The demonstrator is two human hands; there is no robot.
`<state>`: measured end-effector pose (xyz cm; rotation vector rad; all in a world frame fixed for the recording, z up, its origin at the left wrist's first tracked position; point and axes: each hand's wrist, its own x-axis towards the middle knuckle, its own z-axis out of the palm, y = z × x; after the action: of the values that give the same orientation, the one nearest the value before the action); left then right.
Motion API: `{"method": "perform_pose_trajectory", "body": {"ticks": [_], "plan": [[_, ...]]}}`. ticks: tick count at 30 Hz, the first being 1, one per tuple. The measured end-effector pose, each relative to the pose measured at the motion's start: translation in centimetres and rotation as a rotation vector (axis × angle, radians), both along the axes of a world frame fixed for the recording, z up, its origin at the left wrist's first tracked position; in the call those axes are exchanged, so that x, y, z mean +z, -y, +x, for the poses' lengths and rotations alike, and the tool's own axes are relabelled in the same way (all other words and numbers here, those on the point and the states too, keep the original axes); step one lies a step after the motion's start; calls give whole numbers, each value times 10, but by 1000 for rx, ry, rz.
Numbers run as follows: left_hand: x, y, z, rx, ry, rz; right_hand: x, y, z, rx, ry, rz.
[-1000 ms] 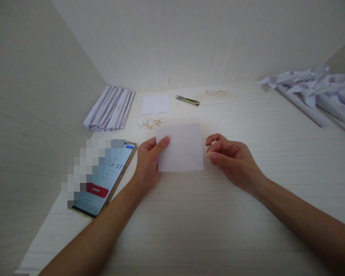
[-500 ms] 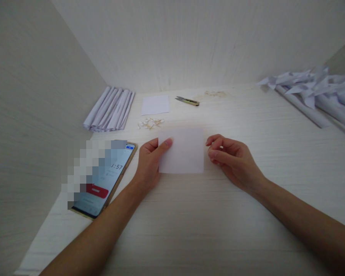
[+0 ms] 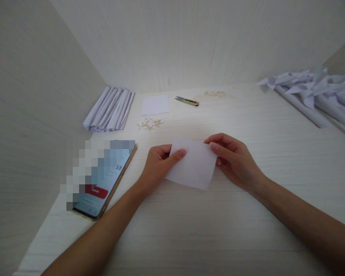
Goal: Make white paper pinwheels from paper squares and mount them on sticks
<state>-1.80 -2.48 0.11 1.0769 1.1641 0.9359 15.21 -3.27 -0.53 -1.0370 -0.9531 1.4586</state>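
Note:
A square sheet of white paper [image 3: 194, 166] is held above the table, slightly turned, between both hands. My left hand [image 3: 162, 165] is closed on its left side, thumb on top and fingers underneath. At the upper right corner, my right hand [image 3: 232, 159] pinches the paper between thumb and fingers. Beyond it lies a small pile of cotton-tipped stick pieces [image 3: 150, 123]. Farther back are a stack of square white paper [image 3: 155, 105] and a pair of thread snips [image 3: 186, 101] with pointed blades.
Rolled paper tubes [image 3: 109, 109] lie side by side at the back left. Paper pinwheels on rolled sticks [image 3: 310, 94] are heaped at the right. A phone [image 3: 103, 188], partly blurred out, rests by my left forearm. Small scraps [image 3: 214, 94] lie near the back wall.
The sheet has moved right and toward me and has turned clockwise. My right hand, apart from it before, now grips its upper right corner.

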Motion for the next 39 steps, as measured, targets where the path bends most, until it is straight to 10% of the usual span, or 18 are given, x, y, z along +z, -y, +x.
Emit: {"method": "perform_pose_trajectory", "body": {"ticks": [9,23,39], "plan": [[-2,-6,-3,-26,-89,125,-2,-3,8,-152,157,53],[-4,-21,-20,-56,-215,115,1,-9,17,81,325,117],[-8,-23,-22,-38,-107,72,0,-9,22,35,339,195]]}}
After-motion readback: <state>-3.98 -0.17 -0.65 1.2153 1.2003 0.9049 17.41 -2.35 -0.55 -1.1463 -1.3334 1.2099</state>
